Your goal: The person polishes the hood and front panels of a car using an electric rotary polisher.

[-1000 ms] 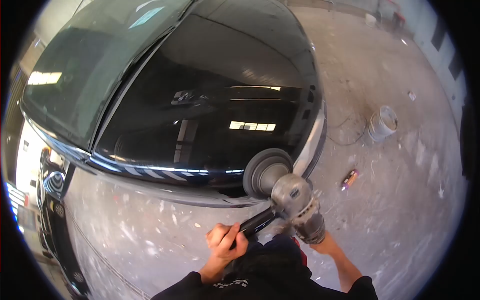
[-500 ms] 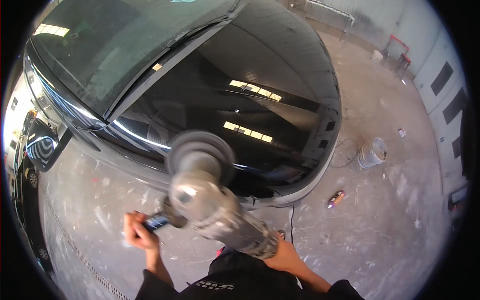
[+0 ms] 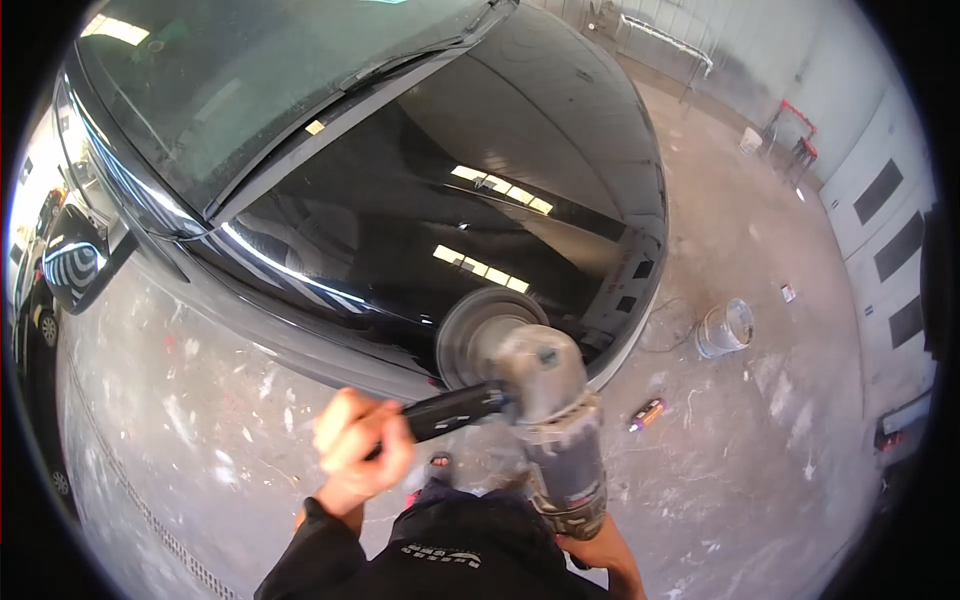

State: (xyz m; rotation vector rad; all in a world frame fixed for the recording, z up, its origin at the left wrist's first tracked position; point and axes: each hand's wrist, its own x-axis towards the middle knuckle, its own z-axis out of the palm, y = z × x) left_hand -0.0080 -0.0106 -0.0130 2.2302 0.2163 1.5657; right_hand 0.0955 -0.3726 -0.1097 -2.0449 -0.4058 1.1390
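A dusty power polisher [image 3: 545, 380] is held over the front edge of a glossy black car hood [image 3: 400, 220]. Its round pad [image 3: 470, 335] overlaps the near side of the hood; I cannot tell whether it is pressed against the paint. My left hand [image 3: 360, 445] is closed around the black side handle [image 3: 455, 410]. At the rear of the tool body, my right hand [image 3: 595, 550] grips the main handle, and its fingers are mostly hidden beneath the tool.
An orange-and-purple bottle [image 3: 647, 414] lies on the concrete floor, near a white bucket [image 3: 725, 328]. The side mirror [image 3: 78, 260] juts out at left. A floor grate [image 3: 140, 510] runs along the lower left. A red stand [image 3: 795, 130] is by the wall.
The polisher has moved right along the hood toward its front corner and swung more upright. My left hand has come right with the side handle, and my right hand has shifted lower.
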